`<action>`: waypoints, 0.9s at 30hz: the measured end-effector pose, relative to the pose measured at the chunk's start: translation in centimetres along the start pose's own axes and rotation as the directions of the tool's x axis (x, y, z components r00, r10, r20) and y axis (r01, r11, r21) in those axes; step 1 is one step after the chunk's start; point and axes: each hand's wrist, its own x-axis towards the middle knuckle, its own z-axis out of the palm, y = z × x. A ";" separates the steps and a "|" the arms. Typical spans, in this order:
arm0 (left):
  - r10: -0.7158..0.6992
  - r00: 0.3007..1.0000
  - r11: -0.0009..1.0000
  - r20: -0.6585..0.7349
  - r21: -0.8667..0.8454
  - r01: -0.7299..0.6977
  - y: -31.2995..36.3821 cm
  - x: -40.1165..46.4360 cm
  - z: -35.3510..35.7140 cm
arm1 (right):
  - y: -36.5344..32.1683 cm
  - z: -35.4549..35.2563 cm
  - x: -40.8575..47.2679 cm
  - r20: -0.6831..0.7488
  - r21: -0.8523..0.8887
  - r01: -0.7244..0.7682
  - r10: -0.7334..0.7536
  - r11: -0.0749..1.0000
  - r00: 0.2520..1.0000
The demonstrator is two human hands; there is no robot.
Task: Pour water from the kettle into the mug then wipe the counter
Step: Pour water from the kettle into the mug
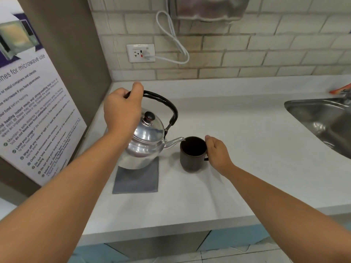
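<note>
— Where do we have the kettle [146, 141] right now?

— Near the surface's [247, 149] left edge, over the grey cloth [136, 180] that lies flat near the front-left part. Our left hand [121, 111] has its fingers [137, 88] clamped round the rear of the black handle [163, 100], and the kettle tilts to the right. We cannot tell whether its base touches the cloth or hangs just above it.

— And the spout [175, 142]?

— Its tip reaches the left rim of the mug [192, 154], right at the edge of the opening. Whether water is running we cannot tell; the inside of the mug reads only as dark.

— What is our right hand [218, 152] doing?

— It sits against the mug's right side, fingers closed on the small handle there, thumb up by the rim. The mug stands upright on the surface, just to the right of the cloth and apart from it.

— Anything else on the surface?

— The steel sink [319, 118] is set in at the right edge, well apart from the mug. By the far-right corner there is something orange [340, 90], too blurred to name. On the tiled wall behind the far edge, a white cord [171, 35] loops down into the outlet [141, 53]. A microwave notice [32, 111] hangs on the panel at the left edge
</note>
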 end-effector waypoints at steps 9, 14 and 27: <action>0.078 0.996 0.995 0.037 0.055 -0.080 1.7 -0.8 0.2 | 0.3 -0.2 0.3 0.011 0.006 0.037 -0.037 0.999 0.999; 0.110 0.993 0.985 0.041 0.132 -0.114 2.7 -0.8 0.2 | 0.3 -0.3 0.3 0.021 0.008 0.037 -0.037 0.999 0.999; 0.180 0.981 0.954 0.068 0.233 -0.191 3.5 -0.5 0.3 | 0.0 -0.3 0.2 0.037 -0.025 0.007 -0.006 1.000 0.999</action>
